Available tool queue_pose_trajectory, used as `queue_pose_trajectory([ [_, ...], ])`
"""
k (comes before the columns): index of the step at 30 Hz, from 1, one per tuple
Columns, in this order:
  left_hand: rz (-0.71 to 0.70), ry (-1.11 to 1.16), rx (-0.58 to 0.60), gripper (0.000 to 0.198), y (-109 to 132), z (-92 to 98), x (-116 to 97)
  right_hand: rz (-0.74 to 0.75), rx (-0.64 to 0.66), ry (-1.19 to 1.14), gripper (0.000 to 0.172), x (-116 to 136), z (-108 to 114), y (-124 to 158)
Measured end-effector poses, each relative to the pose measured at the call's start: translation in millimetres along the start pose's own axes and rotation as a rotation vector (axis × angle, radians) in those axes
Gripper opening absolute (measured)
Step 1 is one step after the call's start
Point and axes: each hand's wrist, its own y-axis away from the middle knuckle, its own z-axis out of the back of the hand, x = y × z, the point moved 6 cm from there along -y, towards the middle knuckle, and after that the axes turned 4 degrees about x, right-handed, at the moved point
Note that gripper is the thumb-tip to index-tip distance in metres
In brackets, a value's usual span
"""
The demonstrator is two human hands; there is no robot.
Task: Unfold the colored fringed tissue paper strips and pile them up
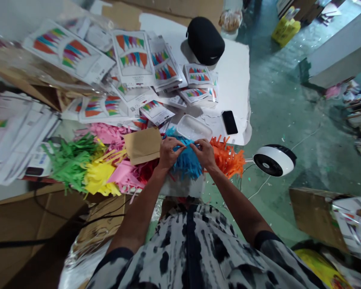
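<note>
A fringed blue tissue-paper tassel (188, 162) lies at the table's front edge, below both of my hands. My left hand (170, 152) pinches its upper part between thumb and fingers. Close by on the other side, my right hand (204, 153) pinches the same blue paper, fingers closed. An orange tissue-paper tassel (228, 158) spreads just right of my right hand. Left of my left hand is a brown cardboard piece (143, 145), with pink paper (126, 174), yellow paper (99, 176) and green paper fringe (75, 160) farther left. A white plastic tray (194, 127) sits just beyond my hands.
Printed garland packets (134, 58) are piled at the back left, with more stacked packets (18, 136) at far left. A black case (205, 40) and a phone (229, 122) rest on the white sheet. A white-and-black fan (275, 160) stands right of the table.
</note>
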Motion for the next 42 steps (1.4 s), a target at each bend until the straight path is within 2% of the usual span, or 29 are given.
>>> queue_pose_trajectory([
  [2, 0.098, 0.035, -0.059, 0.033, 7, 4.2, 7, -0.078, 0.024, -0.166, 0.043, -6, -1, -2],
  [6, 0.46, 0.172, -0.268, 0.051, 37, 14.8, 37, -0.223, 0.099, -0.413, 0.051, -15, -3, 2],
  [12, 0.745, 0.485, -0.186, 0.07, 69, -10.2, 56, -0.357, 0.109, -0.535, 0.056, -25, -4, 11],
  [17, 0.904, 0.587, -0.232, 0.08, 81, -20.5, 60, -0.365, 0.086, -0.569, 0.054, -29, -2, 12],
  [21, 0.905, 0.632, -0.261, 0.071, 84, -21.7, 55, -0.397, 0.081, -0.539, 0.057, -32, -4, 13],
  [25, 0.869, 0.95, -0.175, 0.055, 79, -33.1, 42, -0.392, 0.096, -0.503, 0.062, -30, -5, 14],
  [27, 0.884, 1.031, -0.168, 0.052, 77, -34.7, 38, -0.375, 0.104, -0.46, 0.063, -29, -5, 13],
  [34, 0.992, 1.059, -0.233, 0.053, 77, -33.4, 37, -0.348, 0.119, -0.342, 0.062, -28, -10, 14],
  [42, 0.935, 0.964, -0.282, 0.054, 77, -35.0, 45, -0.165, 0.065, -0.05, 0.055, -14, -6, 10],
])
